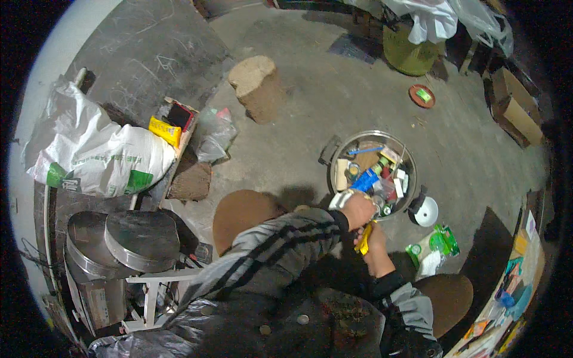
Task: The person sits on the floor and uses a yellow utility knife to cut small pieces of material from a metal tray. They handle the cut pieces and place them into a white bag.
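My left hand (358, 210) is closed at the near rim of a round metal pot (412, 160). Its fingers curl down and hide what they hold. A white thing (340, 200) shows beside the knuckles; I cannot tell whether the hand grips it. Just below, my right hand (377, 249) is closed around a narrow yellow object (366, 240) whose kind is unclear. The two hands almost meet. Small goods fill the pot: a blue packet (365, 180), a blue stick (365, 150), a cream-coloured roll (342, 174) and white boxes (399, 187).
A white bowl (425, 212) and a green-and-white packet (433, 243) lie right of the pot. A log stump (258, 89) stands farther off. At left are a white sack (113, 152) and round metal tins (142, 241); a cardboard box (516, 107) stands far right.
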The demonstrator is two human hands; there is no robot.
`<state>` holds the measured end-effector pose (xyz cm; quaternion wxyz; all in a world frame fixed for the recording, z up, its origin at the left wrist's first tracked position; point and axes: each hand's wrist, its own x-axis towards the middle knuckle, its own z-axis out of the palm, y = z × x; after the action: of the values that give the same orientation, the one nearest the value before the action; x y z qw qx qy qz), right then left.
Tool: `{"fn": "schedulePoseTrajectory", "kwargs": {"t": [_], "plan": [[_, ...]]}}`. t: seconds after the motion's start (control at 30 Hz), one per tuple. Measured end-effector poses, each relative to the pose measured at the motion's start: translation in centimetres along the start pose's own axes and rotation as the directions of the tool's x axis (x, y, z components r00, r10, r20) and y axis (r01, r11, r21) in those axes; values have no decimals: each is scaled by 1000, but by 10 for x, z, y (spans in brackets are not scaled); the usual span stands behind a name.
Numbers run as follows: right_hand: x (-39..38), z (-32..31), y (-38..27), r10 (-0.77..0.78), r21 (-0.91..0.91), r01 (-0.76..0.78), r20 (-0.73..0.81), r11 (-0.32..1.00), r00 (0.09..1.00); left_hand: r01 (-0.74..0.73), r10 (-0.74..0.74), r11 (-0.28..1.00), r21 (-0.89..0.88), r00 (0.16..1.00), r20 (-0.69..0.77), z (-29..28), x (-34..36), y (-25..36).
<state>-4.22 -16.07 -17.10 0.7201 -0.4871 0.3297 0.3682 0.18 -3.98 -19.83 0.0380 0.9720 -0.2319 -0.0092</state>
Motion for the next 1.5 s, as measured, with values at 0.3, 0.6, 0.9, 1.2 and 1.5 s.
{"fn": "schedulePoseTrajectory", "kwargs": {"t": [0.3,0.6,0.9,1.2,1.5], "plan": [[8,-4,7,-68,20,66,69,998,995,41,-42,999,12,988,147,10,7,5],[14,-9,4,-14,-2,15,60,1000,998,-35,35,999,-13,999,-22,19,8,5],[13,-4,12,-73,-90,75,19,993,997,27,-13,996,-80,987,163,3,7,5],[16,3,10,-139,-24,140,49,990,989,45,-32,995,-84,987,157,0,11,-4],[15,17,12,-118,61,118,-5,991,993,64,-52,986,-157,996,76,-4,5,-5]]}}
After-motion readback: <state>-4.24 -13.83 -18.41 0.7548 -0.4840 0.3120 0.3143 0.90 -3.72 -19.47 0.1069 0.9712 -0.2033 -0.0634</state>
